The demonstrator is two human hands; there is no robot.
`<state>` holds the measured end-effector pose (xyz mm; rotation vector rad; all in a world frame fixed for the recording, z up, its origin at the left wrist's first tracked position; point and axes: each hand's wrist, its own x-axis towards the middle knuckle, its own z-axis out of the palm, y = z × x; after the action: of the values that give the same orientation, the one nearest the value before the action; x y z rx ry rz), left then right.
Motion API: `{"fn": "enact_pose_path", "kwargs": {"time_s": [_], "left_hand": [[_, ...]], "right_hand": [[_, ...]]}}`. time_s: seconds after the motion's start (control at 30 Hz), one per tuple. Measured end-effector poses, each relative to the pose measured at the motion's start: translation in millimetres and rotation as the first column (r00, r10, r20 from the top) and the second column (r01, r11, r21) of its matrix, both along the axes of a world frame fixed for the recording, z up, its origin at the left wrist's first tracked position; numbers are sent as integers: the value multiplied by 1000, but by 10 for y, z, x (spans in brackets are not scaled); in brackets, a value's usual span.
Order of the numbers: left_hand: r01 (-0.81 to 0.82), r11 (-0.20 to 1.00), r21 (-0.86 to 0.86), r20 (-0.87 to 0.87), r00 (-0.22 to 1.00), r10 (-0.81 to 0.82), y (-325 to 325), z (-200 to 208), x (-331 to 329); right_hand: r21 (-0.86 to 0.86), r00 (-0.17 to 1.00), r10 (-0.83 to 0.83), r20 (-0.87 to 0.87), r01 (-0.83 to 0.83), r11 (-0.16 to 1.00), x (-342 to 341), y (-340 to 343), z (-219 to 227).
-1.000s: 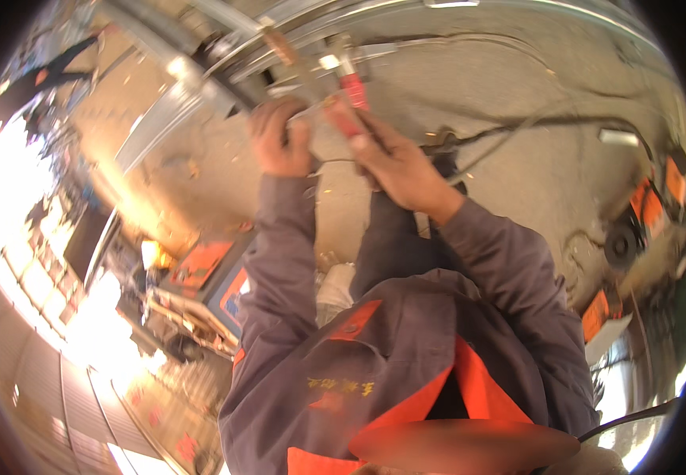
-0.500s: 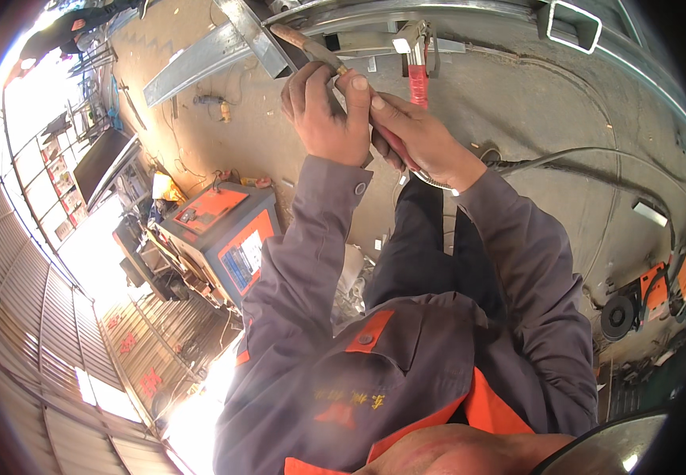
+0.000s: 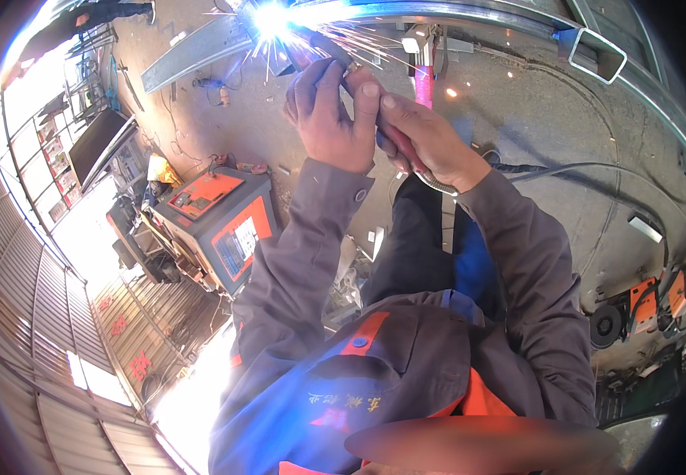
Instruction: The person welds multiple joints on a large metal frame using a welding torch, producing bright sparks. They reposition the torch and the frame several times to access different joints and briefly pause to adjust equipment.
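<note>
Both my hands are wrapped round a welding torch [image 3: 333, 51] whose nozzle points up and to the left. My left hand [image 3: 331, 119] closes near its neck. My right hand [image 3: 426, 138] grips the red handle behind, with the cable running out below the wrist. A bright blue-white arc burns at the nozzle tip against the metal frame [image 3: 438, 11], throwing sparks to both sides. Glare hides the joint itself. Just right of the torch, a clamp with a pink-red wrapped handle [image 3: 423, 83] hangs on the frame.
An orange and grey machine cabinet [image 3: 220, 222] stands at left. Cables [image 3: 596, 154] lie across the floor at right, near an orange unit with a black wheel [image 3: 608, 321]. An open square tube end [image 3: 598, 59] juts out at upper right. Another person's legs [image 3: 105, 14] show at far upper left.
An arc has lit at the torch tip, with sparks and blue light over the frame and my clothes. My hands keep the same grip and have barely shifted.
</note>
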<state>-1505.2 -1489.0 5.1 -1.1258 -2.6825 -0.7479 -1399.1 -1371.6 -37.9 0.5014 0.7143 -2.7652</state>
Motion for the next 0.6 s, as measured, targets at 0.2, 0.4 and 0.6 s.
{"fn": "enact_pose_path", "kwargs": {"time_s": [0.2,0.4,0.6], "left_hand": [[-23,999,-22,45,999,24,-3,-2,3],[-9,1000,-8,12,1000,9,24,-2,5],[-6,1000,-30,15,1000,7,20,-5,2]], "right_hand": [[60,1000,2,-27,0,998,0,12,-30],[5,999,-9,-51,10,1000,2,16,-58],[12,996,-36,-80,37,999,8,0,-71]]}}
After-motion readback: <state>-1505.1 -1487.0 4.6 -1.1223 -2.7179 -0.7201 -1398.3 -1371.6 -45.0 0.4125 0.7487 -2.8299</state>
